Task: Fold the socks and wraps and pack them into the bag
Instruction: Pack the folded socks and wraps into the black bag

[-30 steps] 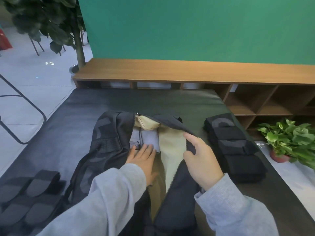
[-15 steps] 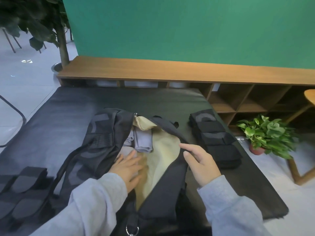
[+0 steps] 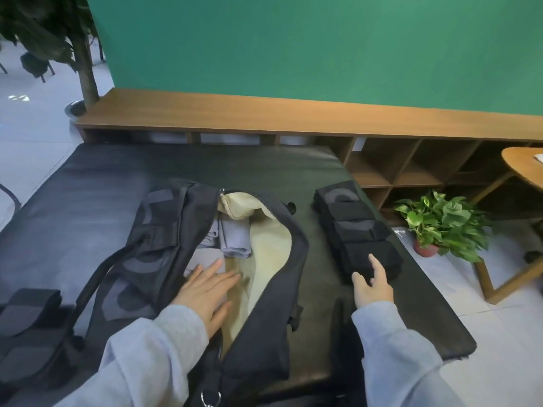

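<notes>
A black duffel bag [image 3: 273, 333] lies unzipped on the black mat [image 3: 88, 183], its cream lining showing. Folded grey socks [image 3: 235, 236] sit inside at the far end. My left hand [image 3: 210, 292] rests flat, fingers straight, on a grey folded piece inside the bag. To the right of the bag lies a row of folded black wraps [image 3: 357, 230]. My right hand [image 3: 371, 284] reaches the nearest wrap in the row, fingers spread and touching its near edge, holding nothing.
More black and grey wraps [image 3: 26, 318] lie at the mat's left near corner. A low wooden shelf [image 3: 264, 113] runs behind the mat. A potted plant [image 3: 440, 221] and a wooden table [image 3: 526, 168] stand on the floor to the right.
My right hand let go of the bag's right flap and moved right to the nearest black wrap. My left hand stayed flat inside the bag. The view swung right.
</notes>
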Available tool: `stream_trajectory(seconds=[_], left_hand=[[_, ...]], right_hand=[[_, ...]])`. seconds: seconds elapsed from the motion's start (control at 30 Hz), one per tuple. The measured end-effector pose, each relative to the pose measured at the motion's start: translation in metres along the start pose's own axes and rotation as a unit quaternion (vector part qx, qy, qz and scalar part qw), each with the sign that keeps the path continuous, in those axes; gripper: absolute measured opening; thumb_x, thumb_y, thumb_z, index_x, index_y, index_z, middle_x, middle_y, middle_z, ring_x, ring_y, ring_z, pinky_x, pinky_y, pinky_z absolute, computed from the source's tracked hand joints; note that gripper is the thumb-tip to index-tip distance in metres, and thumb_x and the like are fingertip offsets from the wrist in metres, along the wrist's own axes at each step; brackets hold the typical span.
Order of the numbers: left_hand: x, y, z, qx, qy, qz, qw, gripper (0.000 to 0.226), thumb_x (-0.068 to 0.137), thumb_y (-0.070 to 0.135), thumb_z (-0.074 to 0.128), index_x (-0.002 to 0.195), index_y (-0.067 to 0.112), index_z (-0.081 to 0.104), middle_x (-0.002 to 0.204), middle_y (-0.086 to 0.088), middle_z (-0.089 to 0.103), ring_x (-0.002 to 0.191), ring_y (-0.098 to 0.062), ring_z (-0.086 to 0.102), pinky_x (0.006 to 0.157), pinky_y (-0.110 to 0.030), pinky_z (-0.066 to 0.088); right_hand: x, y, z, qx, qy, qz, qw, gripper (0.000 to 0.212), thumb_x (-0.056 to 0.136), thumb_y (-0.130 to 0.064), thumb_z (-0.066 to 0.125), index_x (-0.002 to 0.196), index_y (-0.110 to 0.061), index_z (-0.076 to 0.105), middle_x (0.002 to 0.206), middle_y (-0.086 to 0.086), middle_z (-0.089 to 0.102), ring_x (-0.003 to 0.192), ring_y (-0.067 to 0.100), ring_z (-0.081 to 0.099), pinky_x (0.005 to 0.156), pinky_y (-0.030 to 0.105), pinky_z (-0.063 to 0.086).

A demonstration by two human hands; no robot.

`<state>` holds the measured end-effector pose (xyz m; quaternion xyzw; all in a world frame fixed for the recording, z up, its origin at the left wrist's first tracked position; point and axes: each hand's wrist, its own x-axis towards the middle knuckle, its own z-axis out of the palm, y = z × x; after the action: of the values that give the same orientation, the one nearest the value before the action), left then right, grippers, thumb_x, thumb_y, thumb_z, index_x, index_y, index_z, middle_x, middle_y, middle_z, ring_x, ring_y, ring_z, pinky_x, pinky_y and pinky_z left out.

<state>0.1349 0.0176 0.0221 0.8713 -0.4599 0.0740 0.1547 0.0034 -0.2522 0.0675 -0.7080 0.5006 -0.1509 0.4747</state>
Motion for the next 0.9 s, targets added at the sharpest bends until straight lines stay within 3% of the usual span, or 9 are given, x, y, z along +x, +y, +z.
stream_trajectory(seconds=[0.13,0.3,0.43,0.57,0.73,0.9], left_hand=[[0.000,0.000,0.001,0.008,0.004,0.007,1.000,0.048,0.074,0.033,0.040,0.121,0.026,0.045,0.113,0.007,0.066,0.121,-0.016,0.038,0.107,-0.026,0.010],[-0.001,-0.003,0.006,0.008,0.012,0.010,1.000,0.050,0.073,0.033,0.040,0.122,0.026,0.044,0.114,0.008,0.066,0.123,-0.016,0.038,0.108,-0.026,0.009],[-0.001,-0.005,0.010,0.004,0.024,0.012,1.000,0.051,0.073,0.033,0.041,0.123,0.025,0.044,0.115,0.007,0.066,0.123,-0.016,0.038,0.109,-0.026,0.010],[-0.001,-0.005,0.011,0.008,0.037,0.017,0.999,0.051,0.072,0.034,0.041,0.123,0.025,0.045,0.113,0.008,0.066,0.123,-0.016,0.038,0.108,-0.027,0.010],[-0.002,-0.006,0.012,0.007,0.042,0.023,0.999,0.051,0.071,0.033,0.041,0.122,0.025,0.045,0.112,0.008,0.066,0.121,-0.016,0.039,0.108,-0.026,0.011],[-0.001,-0.007,0.013,0.001,0.033,0.019,0.999,0.052,0.072,0.034,0.041,0.123,0.026,0.045,0.113,0.010,0.065,0.122,-0.015,0.039,0.108,-0.026,0.011]], right_hand=[[0.013,0.000,0.000,-0.020,-0.011,0.041,0.999,0.053,0.095,-0.028,0.045,0.141,-0.046,0.026,0.139,0.011,0.041,0.095,0.027,0.046,0.095,0.043,0.039],[0.028,-0.005,0.003,-0.084,-0.015,0.063,0.994,0.055,0.095,-0.031,0.044,0.143,-0.046,0.023,0.137,0.017,0.035,0.085,0.029,0.044,0.087,0.043,0.039],[0.038,-0.002,0.004,-0.118,0.000,0.052,0.992,0.045,0.093,-0.034,0.047,0.137,-0.039,0.039,0.130,0.016,0.044,0.082,0.027,0.047,0.087,0.040,0.042],[0.050,-0.002,-0.002,-0.111,0.026,0.051,0.992,0.030,0.090,-0.028,0.047,0.118,-0.029,0.058,0.117,0.011,0.057,0.085,0.028,0.053,0.083,0.035,0.045],[0.054,-0.001,-0.011,-0.119,0.013,0.054,0.991,0.025,0.091,-0.017,0.047,0.107,-0.018,0.064,0.090,0.007,0.060,0.083,0.030,0.054,0.074,0.030,0.042],[0.046,0.002,-0.009,-0.133,-0.014,0.043,0.990,0.041,0.092,-0.026,0.045,0.132,-0.039,0.043,0.120,0.015,0.051,0.083,0.028,0.054,0.082,0.037,0.046]])
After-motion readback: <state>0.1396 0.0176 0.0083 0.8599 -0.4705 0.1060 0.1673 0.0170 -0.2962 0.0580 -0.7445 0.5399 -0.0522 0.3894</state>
